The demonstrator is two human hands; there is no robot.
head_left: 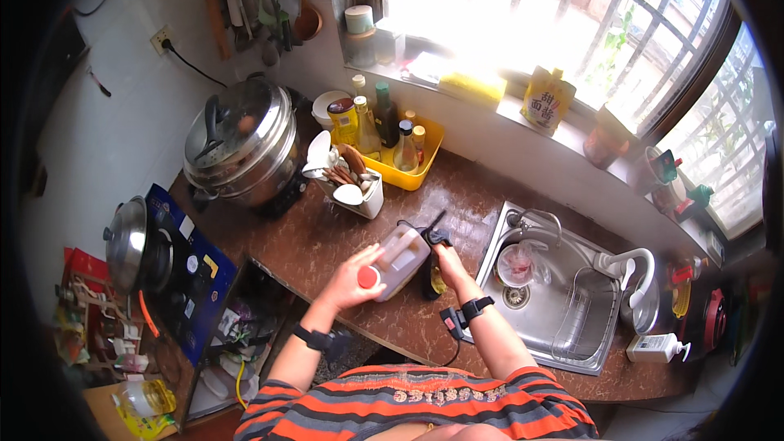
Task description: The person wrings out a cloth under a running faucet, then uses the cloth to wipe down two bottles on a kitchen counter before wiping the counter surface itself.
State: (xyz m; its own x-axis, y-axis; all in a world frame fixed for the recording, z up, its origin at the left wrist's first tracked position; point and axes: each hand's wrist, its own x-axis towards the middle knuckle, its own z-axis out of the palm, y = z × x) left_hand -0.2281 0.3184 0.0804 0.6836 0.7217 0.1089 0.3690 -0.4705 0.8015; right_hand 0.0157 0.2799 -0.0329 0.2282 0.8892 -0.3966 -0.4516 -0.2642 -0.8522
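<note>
My left hand (pixel 354 283) grips a translucent plastic jug (pixel 401 260) at its red-capped end (pixel 369 277). The jug has a moulded handle and is tilted over the brown countertop (pixel 392 324). Right beside it, my right hand (pixel 452 267) is around a dark bottle (pixel 433 282) with a yellow patch on its side. A black object (pixel 437 236) covers that hand's fingertips, and I cannot tell what it is. Both wrists wear black bands, the right one with a small device (pixel 454 322).
Left of the jug stand a white utensil holder (pixel 369 202) and a lidded steamer pot (pixel 242 141). Behind is a yellow tray (pixel 404 179) of bottles. A steel sink (pixel 545 343) lies right, with a soap pump bottle (pixel 655 348) beyond. A gas stove (pixel 190 269) sits left.
</note>
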